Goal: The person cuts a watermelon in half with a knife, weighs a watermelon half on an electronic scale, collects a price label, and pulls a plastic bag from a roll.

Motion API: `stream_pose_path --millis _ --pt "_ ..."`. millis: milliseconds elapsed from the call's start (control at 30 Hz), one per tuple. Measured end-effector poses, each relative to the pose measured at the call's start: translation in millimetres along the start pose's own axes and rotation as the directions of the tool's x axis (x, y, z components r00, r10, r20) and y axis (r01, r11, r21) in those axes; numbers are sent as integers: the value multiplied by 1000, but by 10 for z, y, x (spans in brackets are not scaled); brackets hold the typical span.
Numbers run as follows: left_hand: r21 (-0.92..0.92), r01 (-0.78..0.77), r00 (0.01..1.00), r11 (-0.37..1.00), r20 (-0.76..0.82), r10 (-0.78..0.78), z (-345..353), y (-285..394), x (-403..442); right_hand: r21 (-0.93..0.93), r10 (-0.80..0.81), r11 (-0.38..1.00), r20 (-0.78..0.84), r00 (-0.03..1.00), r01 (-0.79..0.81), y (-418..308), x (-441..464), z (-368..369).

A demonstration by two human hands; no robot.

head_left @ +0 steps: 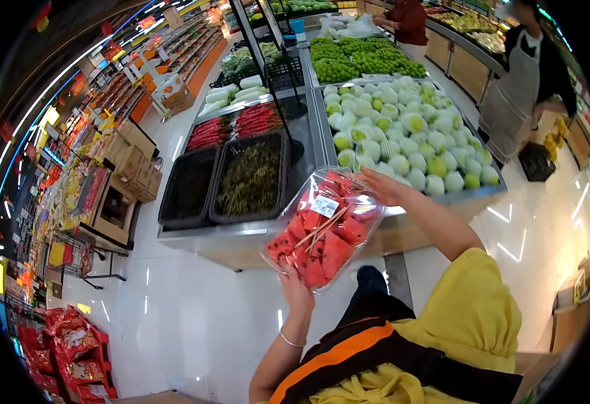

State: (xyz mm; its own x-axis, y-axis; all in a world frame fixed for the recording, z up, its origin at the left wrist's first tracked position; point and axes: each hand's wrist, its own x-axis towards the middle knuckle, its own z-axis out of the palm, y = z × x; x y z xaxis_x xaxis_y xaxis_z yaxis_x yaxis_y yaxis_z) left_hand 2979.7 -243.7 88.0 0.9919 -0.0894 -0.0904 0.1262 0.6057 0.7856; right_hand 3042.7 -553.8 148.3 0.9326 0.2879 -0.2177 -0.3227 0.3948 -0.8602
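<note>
A clear plastic box of cut watermelon [335, 254] is held tilted in front of me, at the edge of the produce stand. Its lid carries a white price label [324, 206], and several thin wooden sticks [320, 229] lie across the red chunks. My left hand [296, 289], with a bracelet at the wrist, grips the box's near lower edge. At the far upper right corner, my right hand [382, 186] is closed on the rim. Some fingers of both hands are hidden by the box.
Behind the box, the stand bears pale fruit in foam nets [402, 138], green fruit [362, 57], red peppers [258, 120] and black crates, one with dark greens [251, 178]. A person in an apron [510, 101] stands at right. A shopping cart [76, 259] is at left.
</note>
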Motion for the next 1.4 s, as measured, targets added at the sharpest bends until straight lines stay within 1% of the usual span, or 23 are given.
stream_pose_path --millis 100,167,367,467,500,567,633,667,700,733,800,833,867,900,967,1033,1100,1167,1200,1233,1300,1333,1400 --pt "-23 -9 993 1000 -120 6 694 -370 608 -250 189 948 -49 981 -195 -543 731 -697" --pt "64 41 980 997 -199 -28 896 -664 1051 -276 316 909 -36 948 -313 -937 1147 -976" --pt "-111 288 887 951 -344 -308 1477 -1099 1466 -346 525 822 153 837 -452 -1181 2295 -2030" --pt "17 320 921 947 -243 -306 1424 -1392 1520 -443 557 774 139 819 -452 -1153 2606 -2288" --pt "336 152 968 930 -242 -70 1374 -1551 1504 -505 543 746 83 836 -434 -1088 2694 -2428" --pt "372 159 985 915 -126 -120 1278 -1518 1456 -424 539 783 99 836 -454 -1047 2806 -2503" --pt "507 299 952 809 -215 -218 1226 -1280 1334 -496 515 757 53 856 -425 -1064 2835 -2431" --pt "521 188 979 833 -163 -119 1096 -1282 1237 -598 542 680 21 840 -424 -1022 3012 -2704" --pt "542 72 994 837 -105 -18 911 -1330 1125 -654 377 703 9 926 -280 -938 2998 -2657" --pt "541 57 979 839 -194 58 664 -1321 934 -770 339 582 -63 939 -262 -995 2912 -2393" --pt "361 128 969 924 -245 -39 237 -1236 498 -923 387 359 9 922 -141 -1026 3338 -3077" --pt "358 93 948 929 -318 27 99 -1101 160 -974 72 -145 164 984 173 -980 3554 -3361" --pt "337 117 878 934 -475 61 -47 -933 -322 -878 -129 -309 421 898 367 -1004 3726 -3456" --pt "305 132 780 943 -620 91 -160 -772 -887 -882 -343 -456 300 890 121 -1082 3532 -2878" --pt "207 151 462 967 -879 117 -173 -523 -1997 -968 -566 -241 193 801 63 -893 2843 -1002" --pt "307 -4 -68 952 -950 306 -419 -978 -3099 -910 -516 -81 386 764 406 -171 2569 27" --pt "297 -180 -322 938 -919 229 -295 -1191 -4305 -653 -279 112 703 654 749 816 1934 1220" --pt "305 -256 -530 917 -838 131 -96 -1490 -5328 -580 91 449 786 611 680 1846 1039 2324" --pt "370 -242 -647 897 -750 135 41 -1658 -5714 -489 200 552 864 462 675 2386 721 2675" --pt "426 -221 -747 877 -652 129 170 -1812 -6133 -560 390 579 829 402 593 2882 296 3037" --pt "455 -507 -705 732 -707 -49 455 -2061 -6979 -212 529 180 844 87 961 3417 -1101 3692" --pt "466 -520 -720 716 -690 -75 604 -2135 -7309 -88 499 299 863 -77 950 3683 -1680 3929" --pt "603 -584 -763 543 -636 -114 836 -2225 -7967 -251 620 566 758 -204 785 3956 -3015 4353"
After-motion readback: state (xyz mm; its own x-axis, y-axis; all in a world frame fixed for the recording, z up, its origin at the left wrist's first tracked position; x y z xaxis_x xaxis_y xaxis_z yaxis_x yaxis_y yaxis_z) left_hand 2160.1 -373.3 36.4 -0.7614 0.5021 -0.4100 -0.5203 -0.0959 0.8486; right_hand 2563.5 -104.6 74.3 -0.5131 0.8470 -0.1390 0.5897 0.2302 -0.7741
